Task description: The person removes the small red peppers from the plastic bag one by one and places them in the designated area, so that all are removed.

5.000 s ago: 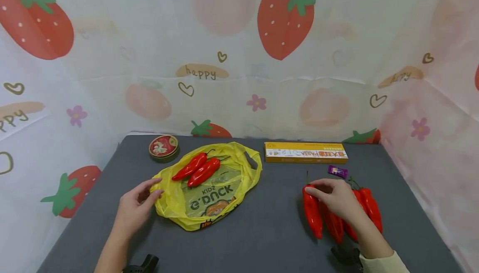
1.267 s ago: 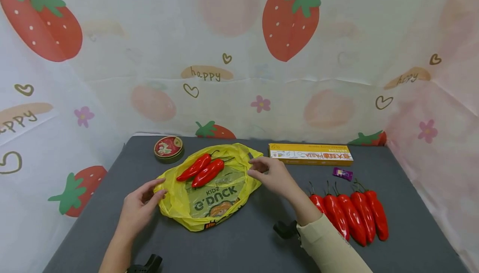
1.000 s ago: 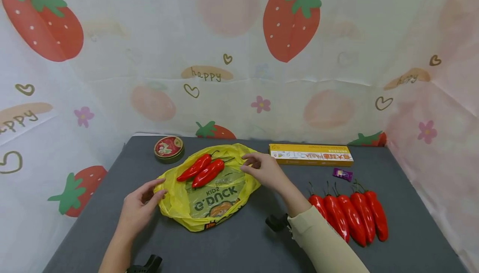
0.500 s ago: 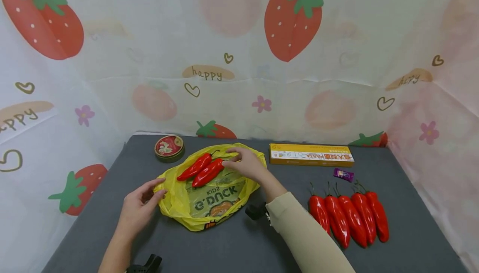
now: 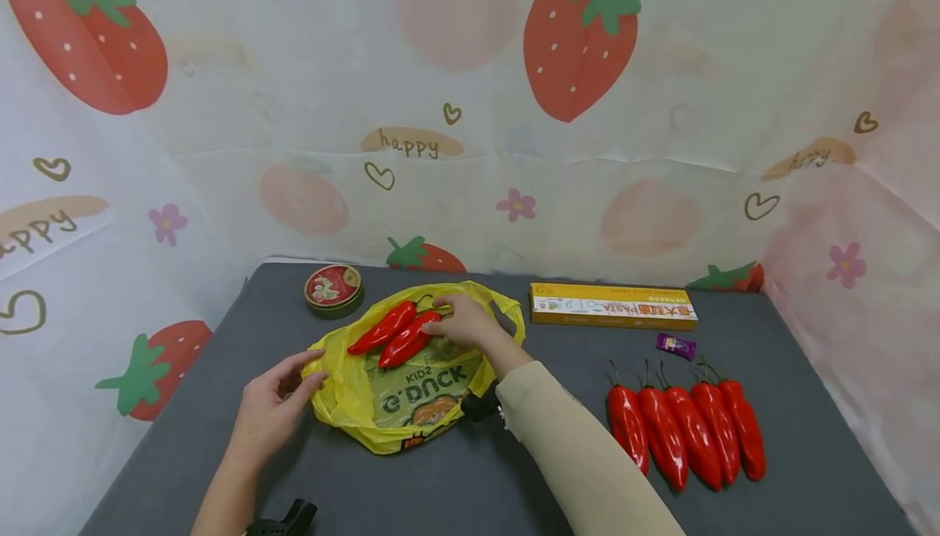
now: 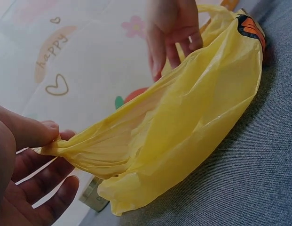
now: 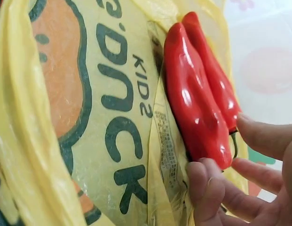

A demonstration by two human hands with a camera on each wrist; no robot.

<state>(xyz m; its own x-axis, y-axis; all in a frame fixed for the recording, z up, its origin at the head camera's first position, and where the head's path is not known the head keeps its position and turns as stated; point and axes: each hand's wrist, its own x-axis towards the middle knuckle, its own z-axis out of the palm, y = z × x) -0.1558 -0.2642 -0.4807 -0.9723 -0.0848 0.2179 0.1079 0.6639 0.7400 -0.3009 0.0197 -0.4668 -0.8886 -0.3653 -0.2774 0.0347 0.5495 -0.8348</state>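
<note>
My left hand (image 5: 272,401) pinches the edge of a yellow plastic bag (image 6: 183,127) between thumb and fingers. The bag lies spread on the table, with printed lettering showing inside it. Two red chili peppers (image 5: 385,328) lie side by side on its far left part. My right hand (image 5: 464,320) is over the bag at their stem ends. In the right wrist view its fingers are spread around the stem end of the nearer chili pepper (image 7: 195,94), with fingertips against it. Several more red chili peppers (image 5: 690,438) lie in a row on the right.
A round red tin (image 5: 333,287) stands behind the bag on the left. A yellow pasta box (image 5: 613,306) lies along the back edge of the grey table (image 5: 411,495). In front of it is a small purple packet (image 5: 676,346). A strawberry-print curtain (image 5: 470,218) surrounds the table.
My right hand has gone from the chili pepper row on the right, leftward over the bag to the two chili peppers there. My left hand keeps its pinch on the bag.
</note>
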